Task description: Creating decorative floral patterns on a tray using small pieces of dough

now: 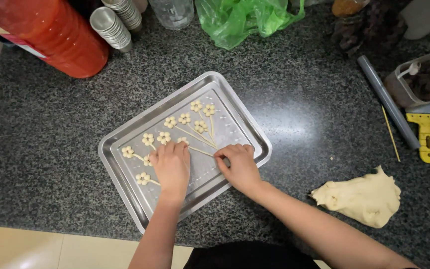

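head view: left hand (171, 167) flat, fingers spread on dough flowers (175, 127) in tray (255, 137), hiding some. right hand (239, 164) at 3 o'clock pinches a stem's (201, 151) end; fingertips obscured. dough lump (362, 197) at 4 o'clock.

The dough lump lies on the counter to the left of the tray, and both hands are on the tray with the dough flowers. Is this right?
Not quite. The head view shows the dough lump on the counter to the right of the tray, not the left. Both hands, left and right, are indeed on the tray with the dough flowers.
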